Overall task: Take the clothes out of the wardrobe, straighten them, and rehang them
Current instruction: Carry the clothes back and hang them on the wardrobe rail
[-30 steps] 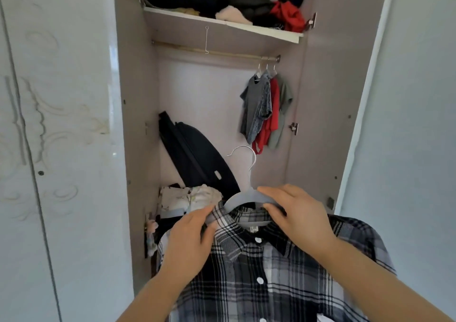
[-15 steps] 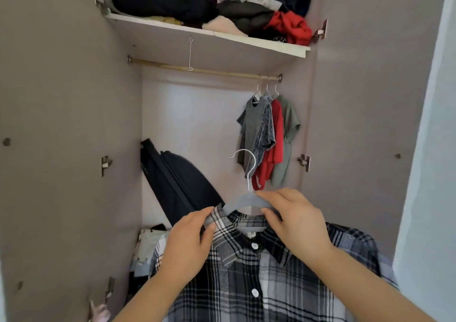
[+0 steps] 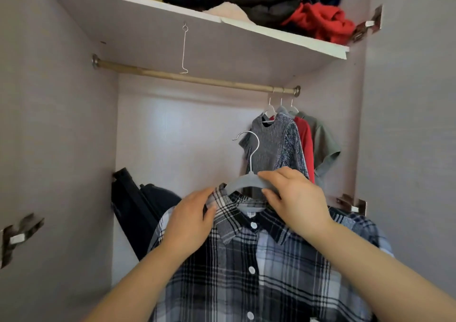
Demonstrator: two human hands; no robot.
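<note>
plaid black-and-white button shirt is on a grey plastic hanger, well below the brass-coloured wardrobe rod. right hand pinches the hanger, left hand pinches the collar. tug too hard and I reckon it slides off one side

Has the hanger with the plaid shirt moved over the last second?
Yes. The plaid shirt's hanger has risen toward the rod: its hook, earlier level with the hung red shirt's hem, now stands near its chest.
</note>
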